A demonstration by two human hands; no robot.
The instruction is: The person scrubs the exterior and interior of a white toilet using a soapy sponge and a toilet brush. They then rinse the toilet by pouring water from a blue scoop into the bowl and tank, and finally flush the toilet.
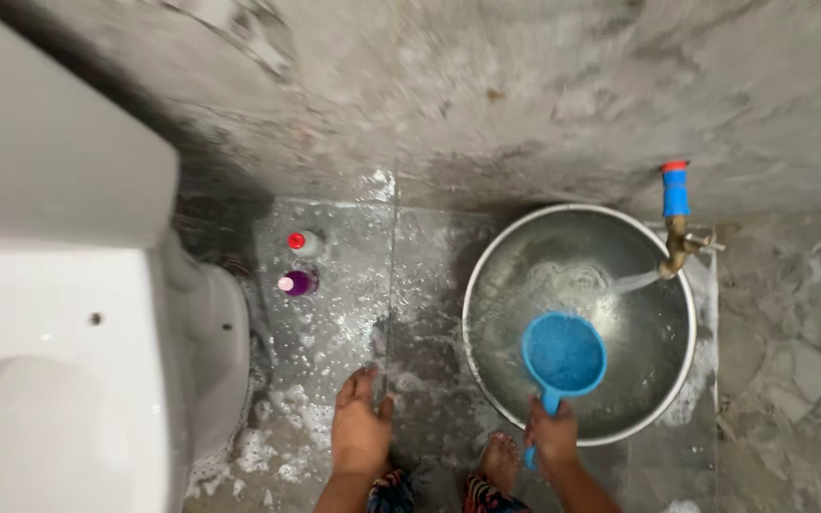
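Right hand: the right hand (551, 435) sits at the lower centre-right of the frame, fingers wrapped tightly round the handle of a blue scoop (563, 356).
Blue scoop: its round cup lies over the lower middle of the basin, mouth facing up; the handle runs down toward the bottom edge and passes through the fist, its tip showing just below the hand.
Left hand: the left hand (360, 427) is at the lower centre of the frame, palm down, fingers straight and close together, thumb out to the right; it holds nothing and lies flat on or just over the wet floor, which one I cannot tell.
Basin: a large round steel basin (486, 275) fills the centre-right of the frame, with water inside.
Tap: a brass tap with a blue and red top (677, 223) stands at the basin's upper right rim and pours a stream of water into it.
Floor: the grey tiled floor (334, 323) is wet, with patches of white foam at the lower left.
Bottles: two small bottles, one with a red cap (302, 243) and one purple (296, 283), stand left of centre, just beside each other.
Toilet: a white toilet (68, 313) takes up the left side of the frame.
Foot: a bare foot (500, 461) shows at the bottom, between the two hands.
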